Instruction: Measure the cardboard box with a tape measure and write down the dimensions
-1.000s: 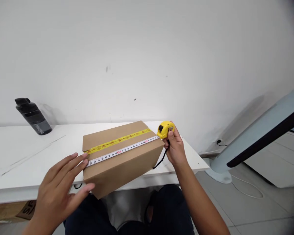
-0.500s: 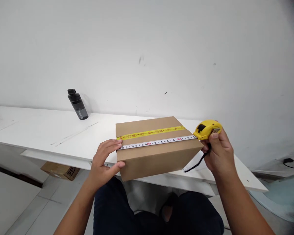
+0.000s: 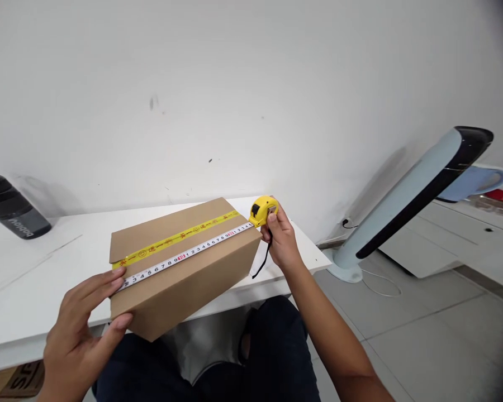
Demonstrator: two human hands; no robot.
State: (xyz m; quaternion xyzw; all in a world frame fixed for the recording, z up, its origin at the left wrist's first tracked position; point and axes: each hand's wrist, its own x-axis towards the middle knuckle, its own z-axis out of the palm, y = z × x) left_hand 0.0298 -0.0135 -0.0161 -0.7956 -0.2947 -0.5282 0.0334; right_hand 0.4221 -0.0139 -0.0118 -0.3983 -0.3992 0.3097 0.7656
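Note:
A brown cardboard box, sealed with yellow printed tape, sits at the front edge of a white table. A white measuring tape blade lies stretched along the box top. My left hand pins the blade's end against the box's left edge, fingers on top and thumb on the front face. My right hand grips the yellow tape measure case at the box's right corner; its black strap hangs below.
A dark water bottle stands at the table's far left by the white wall. A light blue and black leaning stand rises from the tiled floor on the right. Another cardboard box lies under the table. My dark-trousered legs are below.
The view has swung right again after turning left. Both hands keep the tape stretched across the box top; their hold looks the same.

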